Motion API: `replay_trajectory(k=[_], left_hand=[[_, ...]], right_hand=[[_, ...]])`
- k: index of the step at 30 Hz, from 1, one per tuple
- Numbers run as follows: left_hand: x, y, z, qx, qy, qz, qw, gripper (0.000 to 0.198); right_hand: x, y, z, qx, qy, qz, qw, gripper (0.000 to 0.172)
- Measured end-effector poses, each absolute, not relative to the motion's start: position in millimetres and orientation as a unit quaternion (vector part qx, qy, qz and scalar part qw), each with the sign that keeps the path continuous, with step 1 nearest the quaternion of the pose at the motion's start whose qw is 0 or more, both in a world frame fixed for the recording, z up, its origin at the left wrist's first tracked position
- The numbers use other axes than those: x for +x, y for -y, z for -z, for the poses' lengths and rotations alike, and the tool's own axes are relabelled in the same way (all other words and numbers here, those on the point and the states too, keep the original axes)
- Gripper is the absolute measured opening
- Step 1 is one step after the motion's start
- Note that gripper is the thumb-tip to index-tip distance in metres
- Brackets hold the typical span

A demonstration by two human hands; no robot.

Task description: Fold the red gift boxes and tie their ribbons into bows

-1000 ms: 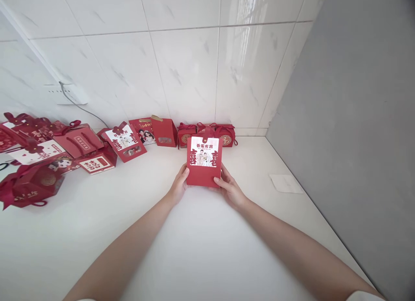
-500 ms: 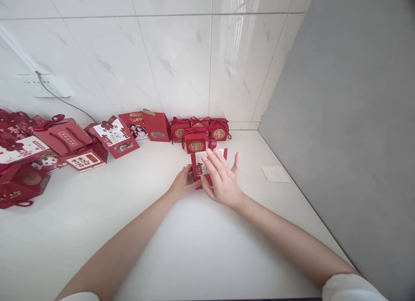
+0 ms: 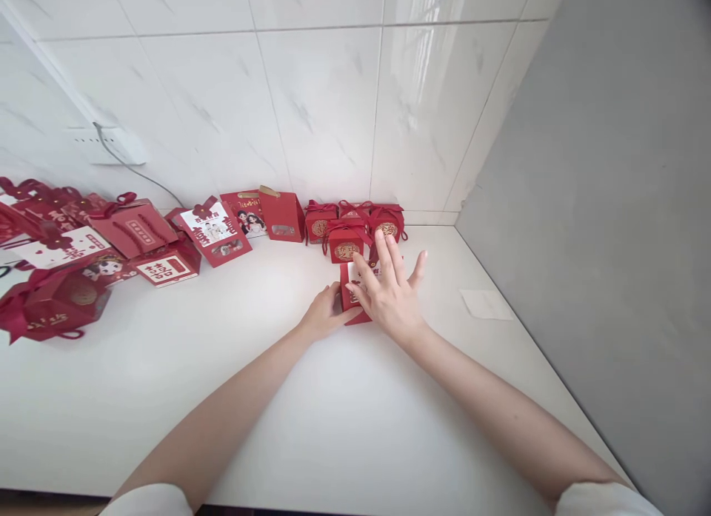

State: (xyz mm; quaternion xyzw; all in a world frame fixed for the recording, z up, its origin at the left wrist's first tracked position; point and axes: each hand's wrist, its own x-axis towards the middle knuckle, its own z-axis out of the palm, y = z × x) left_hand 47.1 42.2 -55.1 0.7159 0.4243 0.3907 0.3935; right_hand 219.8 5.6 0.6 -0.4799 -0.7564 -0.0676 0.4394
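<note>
A red gift box (image 3: 345,294) with a white printed front stands on the white tabletop, much of its face hidden by my right hand. My left hand (image 3: 324,314) grips its left side, the thumb low on the front and the other fingers partly out of sight. Spread fingers mark my right hand (image 3: 392,297), which is over the front of the box; whether it touches is unclear. Just behind stands a small red box with a ribbon and gold emblem (image 3: 347,247), with similar ribboned boxes (image 3: 321,226) at its back.
Along the tiled wall stand a plain red gift bag (image 3: 282,218) and a white-fronted red card box (image 3: 215,233). More red wedding boxes (image 3: 58,301) crowd the left. A white paper piece (image 3: 486,304) lies right, near the grey panel (image 3: 611,205). A socket (image 3: 114,147) has a cable.
My right hand's fingers have spread wider and reach higher over the box. The left hand keeps its grip. The whole view has shifted, with the scene sitting slightly further right.
</note>
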Motion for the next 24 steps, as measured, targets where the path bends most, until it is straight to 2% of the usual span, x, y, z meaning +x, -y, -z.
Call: replay_trajectory(k=[5,9,11,13,16,19,21,24], left_hand=[[49.3,-40.2,48.8,0.72,-0.416,-0.387,0.399,0.055],[48.8,-41.4,49.0,0.73,-0.432,-0.365,0.384,0.059],[47.1,-43.6,52.8,0.727,-0.43,-0.364,0.392,0.06],[44.4,-46.5,58.0,0.712,-0.425,-0.377,0.413,0.06],[40.6,-50.2,64.2,0.666,-0.442,-0.408,0.442,0.057],[38.9,-50.1,64.9,0.632,-0.465,-0.425,0.452,0.054],[39.0,-47.9,63.0,0.631,-0.46,-0.429,0.454,0.054],[39.6,-43.7,59.5,0.661,-0.432,-0.429,0.439,0.052]], right_hand=[[216.4,-4.5,-5.3,-0.479,0.767,0.117,0.409,0.055],[216.1,-2.5,-11.9,-0.481,0.766,0.124,0.408,0.043],[220.4,-2.6,-15.0,-0.473,0.761,0.096,0.434,0.035],[228.3,-4.0,-16.0,-0.45,0.74,0.037,0.498,0.03],[245.2,-8.5,-13.0,-0.406,0.664,-0.13,0.615,0.029],[262.8,-13.7,-11.6,-0.397,0.597,-0.261,0.647,0.026],[272.0,-15.4,-15.2,-0.417,0.589,-0.261,0.642,0.021],[279.2,-14.1,-26.0,-0.436,0.622,-0.187,0.623,0.018]])
